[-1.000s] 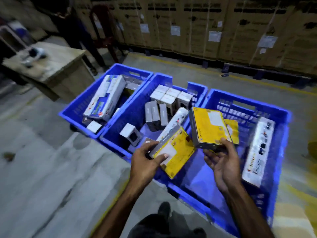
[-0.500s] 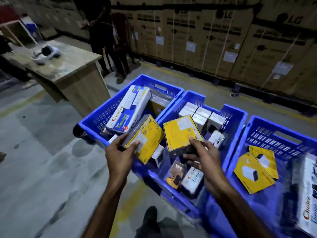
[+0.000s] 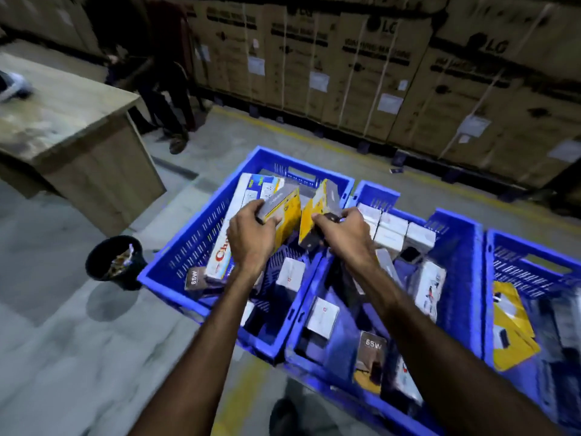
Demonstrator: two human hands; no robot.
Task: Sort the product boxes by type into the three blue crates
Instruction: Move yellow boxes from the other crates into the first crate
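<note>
Taking the middle crate as the landmark: inside its near end, a 65W box is lying among small white boxes, which are clustering at its far end. Left of it, the left crate is holding a long white box. Over that left crate, the left hand is gripping one yellow box, fingers curled round its top edge. Just beside it, the right hand is clamping a second yellow box, tilted on edge. Right of the middle crate, the right crate is holding flat yellow packs. Farther left, a black bucket and a wooden desk are standing on the floor; beyond, cartons are lining the wall.
</note>
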